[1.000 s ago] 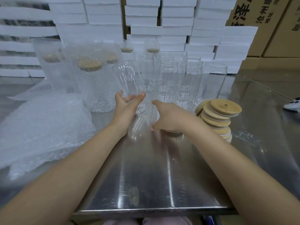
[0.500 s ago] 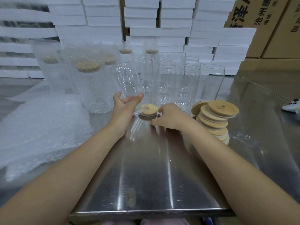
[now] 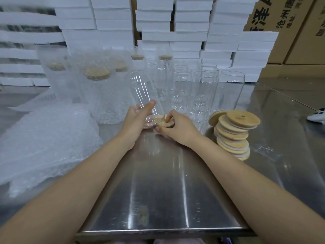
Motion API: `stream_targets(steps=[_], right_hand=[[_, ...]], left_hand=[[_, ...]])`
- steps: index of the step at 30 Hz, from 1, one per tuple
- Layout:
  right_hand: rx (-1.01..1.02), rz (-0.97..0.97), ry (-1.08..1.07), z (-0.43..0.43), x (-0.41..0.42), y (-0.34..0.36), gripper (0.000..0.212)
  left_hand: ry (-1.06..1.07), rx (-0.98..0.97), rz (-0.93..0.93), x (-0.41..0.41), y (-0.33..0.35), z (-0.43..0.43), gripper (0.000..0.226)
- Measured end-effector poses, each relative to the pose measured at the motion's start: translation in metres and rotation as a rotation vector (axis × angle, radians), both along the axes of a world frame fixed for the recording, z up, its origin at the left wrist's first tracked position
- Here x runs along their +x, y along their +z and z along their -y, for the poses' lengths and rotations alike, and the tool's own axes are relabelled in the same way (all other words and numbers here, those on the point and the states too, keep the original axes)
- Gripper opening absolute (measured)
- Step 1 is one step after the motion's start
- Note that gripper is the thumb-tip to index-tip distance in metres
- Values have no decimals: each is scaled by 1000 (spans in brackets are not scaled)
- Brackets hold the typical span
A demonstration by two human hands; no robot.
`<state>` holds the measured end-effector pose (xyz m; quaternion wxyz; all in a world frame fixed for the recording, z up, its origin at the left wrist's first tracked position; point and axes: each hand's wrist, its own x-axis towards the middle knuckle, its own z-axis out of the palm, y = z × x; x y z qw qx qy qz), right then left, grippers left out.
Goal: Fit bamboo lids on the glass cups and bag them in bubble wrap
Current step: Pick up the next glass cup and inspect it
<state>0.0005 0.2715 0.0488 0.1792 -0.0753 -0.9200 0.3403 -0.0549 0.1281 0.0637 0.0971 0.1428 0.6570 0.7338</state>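
Working position at the steel table (image 3: 158, 191). My left hand (image 3: 138, 118) grips a clear glass cup (image 3: 140, 92), with the thumb laid across its near side and the fingers curled round the far side. The cup is tilted, its far end raised and leaning away to the left, its near end low over the table top. My right hand (image 3: 179, 128) pinches a round bamboo lid (image 3: 160, 121) between thumb and curled fingers and holds it against the low near end of the cup. I cannot tell whether the lid is seated in the rim, as my fingers cover part of it. To the right of my right hand stands a leaning stack of bamboo lids (image 3: 233, 136), each with a pale ring on its underside, and the top one has a small hole. One further lid (image 3: 215, 117) leans on edge against the stack's left side. Behind my hands a group of bare glass cups (image 3: 204, 95) stands upright, close together. To their left stand lidded cups in bubble wrap bags (image 3: 100, 95), also upright. A loose heap of bubble wrap (image 3: 44, 141) lies on the left part of the table. White foam boxes (image 3: 175, 23) are stacked along the back, with cardboard cartons (image 3: 281, 18) at upper right.
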Motion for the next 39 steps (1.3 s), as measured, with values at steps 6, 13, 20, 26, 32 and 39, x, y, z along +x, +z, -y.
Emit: stream_targets(steps=[6, 13, 20, 26, 32, 39], right_hand=[[-143, -317, -139, -2, -4, 5, 51], [16, -709, -146, 2, 2, 12, 57], [-754, -625, 21, 13, 5, 21, 15], [-1277, -533, -27, 9, 10, 36, 30], [-1133, -799, 18, 12, 16, 50, 25], [-469, -864, 10, 8, 26, 64, 4]], left_hand=[[45, 10, -56, 2, -6, -5, 58], [48, -23, -71, -2, -9, -3, 75], [18, -107, -140, -2, -11, -3, 86], [1, -110, -177, 0, -10, -2, 100], [-93, -115, -259, 4, -9, -2, 85], [-296, -162, -336, 12, -11, -6, 92]])
